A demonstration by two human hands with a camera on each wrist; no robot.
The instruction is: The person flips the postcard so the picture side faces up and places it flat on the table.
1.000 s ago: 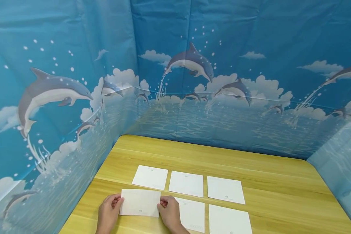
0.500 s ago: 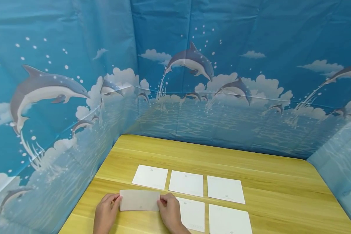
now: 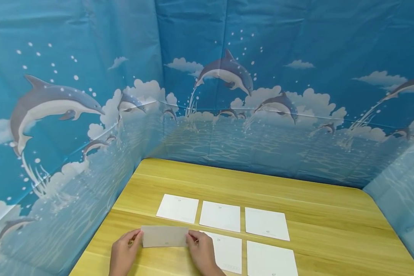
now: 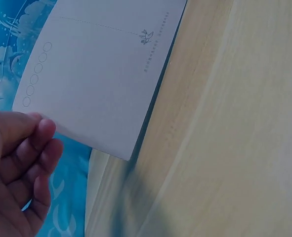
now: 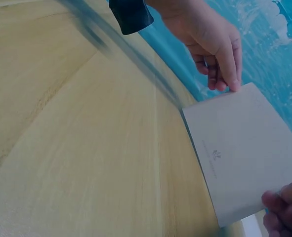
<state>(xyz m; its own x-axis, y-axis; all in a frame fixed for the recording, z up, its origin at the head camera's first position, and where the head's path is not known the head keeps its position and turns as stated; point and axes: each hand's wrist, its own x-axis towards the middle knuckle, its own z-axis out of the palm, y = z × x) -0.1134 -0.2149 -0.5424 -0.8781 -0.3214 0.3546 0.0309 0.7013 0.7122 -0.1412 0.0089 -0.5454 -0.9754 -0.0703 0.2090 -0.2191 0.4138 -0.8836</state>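
Between my two hands a white postcard (image 3: 165, 235) stands tilted up, its lower long edge close over the table. My left hand (image 3: 125, 249) pinches its left edge between thumb and fingers; my right hand (image 3: 202, 249) pinches its right edge. Seen in the left wrist view, the postcard (image 4: 96, 89) bears a row of small circles, a dotted line and a little bird emblem, with the left hand (image 4: 22, 168) at its corner. The right wrist view has both hands on the postcard (image 5: 244, 143), the left hand (image 5: 212, 44) at the top and the right hand (image 5: 286, 210) lower right.
On the wooden table (image 3: 331, 222), a back row holds a left postcard (image 3: 177, 209), a middle one, and a right postcard (image 3: 266, 224). In front lie a partly covered postcard (image 3: 227, 253) beside my right hand and another postcard (image 3: 271, 258). A dolphin-print curtain (image 3: 262, 145) surrounds the table.
The held postcard has tipped more upright, so its face looks narrower and greyer from the head. My left hand has shifted slightly left; the postcards on the table stay put.
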